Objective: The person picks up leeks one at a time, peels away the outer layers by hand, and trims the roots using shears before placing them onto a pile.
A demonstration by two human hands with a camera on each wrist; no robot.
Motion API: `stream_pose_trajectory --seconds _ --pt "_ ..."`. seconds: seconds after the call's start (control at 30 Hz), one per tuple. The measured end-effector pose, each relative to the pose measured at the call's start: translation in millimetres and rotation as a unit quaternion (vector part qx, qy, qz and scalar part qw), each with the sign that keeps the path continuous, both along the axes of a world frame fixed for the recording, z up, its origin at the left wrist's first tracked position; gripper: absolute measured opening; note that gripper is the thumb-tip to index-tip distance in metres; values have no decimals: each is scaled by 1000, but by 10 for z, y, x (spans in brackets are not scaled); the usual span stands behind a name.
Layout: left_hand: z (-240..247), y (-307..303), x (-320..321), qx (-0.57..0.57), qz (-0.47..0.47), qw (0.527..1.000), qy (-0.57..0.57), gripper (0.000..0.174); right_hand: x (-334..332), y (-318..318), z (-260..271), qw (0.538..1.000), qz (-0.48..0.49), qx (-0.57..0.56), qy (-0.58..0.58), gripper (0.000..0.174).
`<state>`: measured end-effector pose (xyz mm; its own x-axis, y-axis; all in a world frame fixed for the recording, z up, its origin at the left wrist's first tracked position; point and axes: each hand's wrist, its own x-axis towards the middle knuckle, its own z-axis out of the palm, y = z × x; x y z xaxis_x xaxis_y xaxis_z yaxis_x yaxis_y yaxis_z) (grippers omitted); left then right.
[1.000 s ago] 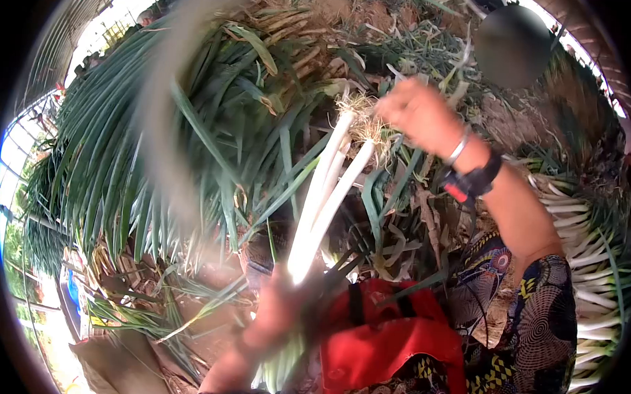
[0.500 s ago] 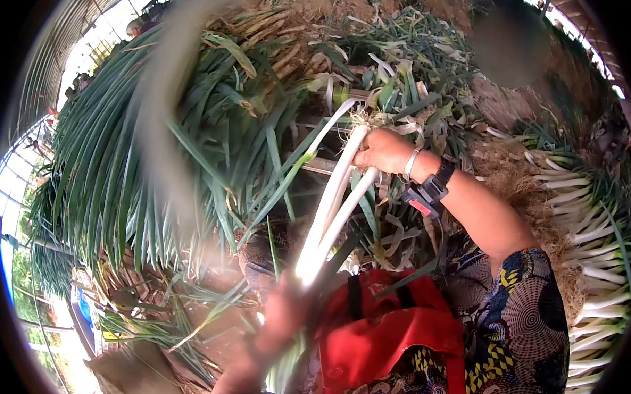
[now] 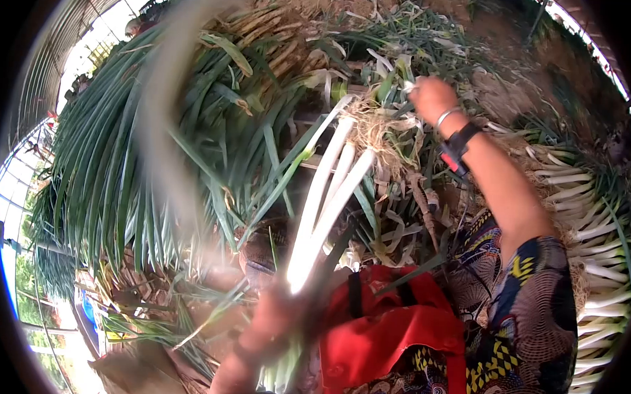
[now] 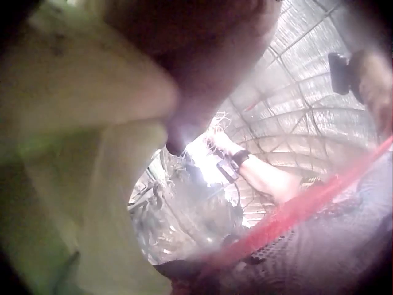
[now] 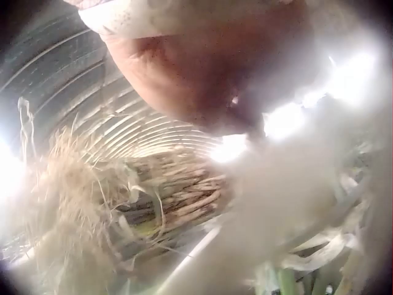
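A bunch of long white leeks [image 3: 326, 197] points away from me, with its tangled root end [image 3: 373, 126] uppermost. My left hand [image 3: 277, 314], blurred at the bottom, grips the stalks low down; the left wrist view is filled by a pale stalk [image 4: 80, 153] right against that hand. My right hand [image 3: 430, 97], with a bracelet and a dark wrist strap, is lifted just up and right of the roots. Its fingers are curled and pinch a pale strip of leek skin [image 3: 407, 86]. The right wrist view has the straw-like roots [image 5: 61, 203] below the palm [image 5: 202, 67].
A big heap of green leek leaves [image 3: 122, 155] fills the left. Trimmed white leeks [image 3: 592, 227] lie stacked in a row at the right. Loose peelings [image 3: 398, 221] cover the ground ahead. A red apron [image 3: 387, 331] is at my lap. A tunnel roof [image 4: 307, 74] arches overhead.
Half a second ago my right hand was gripping the leeks' root end; it has now pulled up and to the right, away from the roots. The left hand keeps its hold.
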<state>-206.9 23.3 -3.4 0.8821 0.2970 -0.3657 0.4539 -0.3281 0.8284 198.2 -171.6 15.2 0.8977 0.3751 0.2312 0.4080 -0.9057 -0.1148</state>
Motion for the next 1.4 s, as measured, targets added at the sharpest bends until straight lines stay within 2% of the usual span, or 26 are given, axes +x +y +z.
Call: stream_pose_trajectory --seconds 0.03,0.13,0.17,0.27,0.3,0.37,0.43,0.53,0.57,0.6,0.63,0.67,0.73,0.8,0.9,0.97,1.0,1.03,1.1,1.17,1.2,1.23,1.3,1.33,1.37,1.4 --pt "-27 21 -20 -19 3 1000 0 50 135 -87 32 998 -31 -31 53 24" --pt "-187 117 15 -148 10 988 -51 48 -178 -75 152 987 0 -62 -146 53" --pt "-250 162 47 -154 1 987 -48 49 -399 24 278 992 74 -48 -92 72" --pt "-321 213 138 -147 -37 988 -29 50 -1242 248 293 941 334 48 -28 88" --pt "-272 198 207 -124 -55 991 -21 51 -1475 300 221 906 420 -10 -58 92" --pt "-288 164 287 -88 -82 993 -1 54 -1823 373 -97 832 518 -102 -168 65" --pt "-424 123 348 -62 -99 993 22 56 -1868 489 -283 788 553 -4 -270 34" --pt "-230 57 443 -162 -143 976 2 65 -1630 502 -74 749 595 -19 -290 11" --pt "-122 32 444 -190 -159 969 -4 67 -1475 442 17 740 589 -68 -318 10" --pt "1 75 410 -110 -203 973 -8 74 -1303 370 211 744 562 -113 -343 9" --pt "-363 348 304 -103 -271 953 -93 78 -1100 271 484 775 542 -120 -303 7" --pt "-726 621 198 -98 -330 922 -179 82 -891 192 729 853 439 -189 -209 6" --pt "-957 1037 -14 -8 -266 935 -233 76 -507 -240 1302 887 352 -150 -259 9" --pt "-967 1284 -115 -11 -79 983 -166 63 -183 -793 1745 863 314 -146 -367 30" --pt "-1133 1720 -127 312 21 945 -89 45 -195 -1312 2095 894 159 -146 -391 35" --pt "-1498 1914 -202 397 152 902 -78 39 -235 -1594 2091 929 40 -182 -320 39" --pt "-1946 2164 -271 380 147 907 -111 40 -329 -1649 1971 946 2 -168 -279 42" --pt "-1511 1735 -98 332 215 916 -66 42 -455 -1701 1793 960 -36 -153 -234 46" --pt "-2152 1903 -85 348 152 920 -95 42 -754 -1690 1442 991 -52 -118 -39 39" --pt "-1936 1554 48 224 104 956 -161 29 -961 -1743 757 983 -58 -46 171 41" --pt "-1815 1373 125 156 80 967 -187 23 -1024 -1912 255 932 12 111 344 43" --pt "-1802 1271 170 148 65 967 -197 19 -1113 -2036 -390 883 103 204 409 41" --pt "-1859 1149 219 181 25 970 -159 12 -1673 -1750 -701 818 32 99 566 31" --pt "-2165 1219 192 220 18 954 -202 11 -1936 -1610 -665 810 8 88 579 30" --pt "-2271 1243 239 244 -9 939 -243 11 -2120 -1569 -814 797 -7 154 584 43" --pt "-2371 1265 280 268 -34 920 -283 12 -2221 -1555 -1120 790 10 245 562 39"
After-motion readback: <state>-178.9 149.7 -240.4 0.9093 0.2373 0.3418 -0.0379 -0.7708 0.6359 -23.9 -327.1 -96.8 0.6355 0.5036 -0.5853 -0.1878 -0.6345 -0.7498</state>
